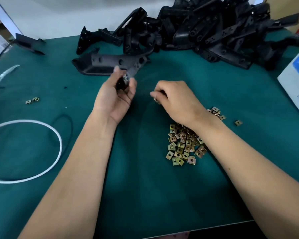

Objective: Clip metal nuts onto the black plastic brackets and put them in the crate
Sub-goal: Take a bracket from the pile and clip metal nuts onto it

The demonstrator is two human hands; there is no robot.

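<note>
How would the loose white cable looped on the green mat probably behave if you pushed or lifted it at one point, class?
The white cable lies in a loose curve, so it is probably floppy and would sag when lifted. It looks thin, so likely light. Pushed at one point, the loop would probably deform rather than slide whole across the green mat.

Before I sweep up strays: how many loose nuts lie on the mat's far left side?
2, touching each other: one left, the other just right of it, above the white cable loop. None look hidden there.

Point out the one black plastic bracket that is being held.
The black plastic bracket gripped in the left hand; the others lie on the green mat.
</note>
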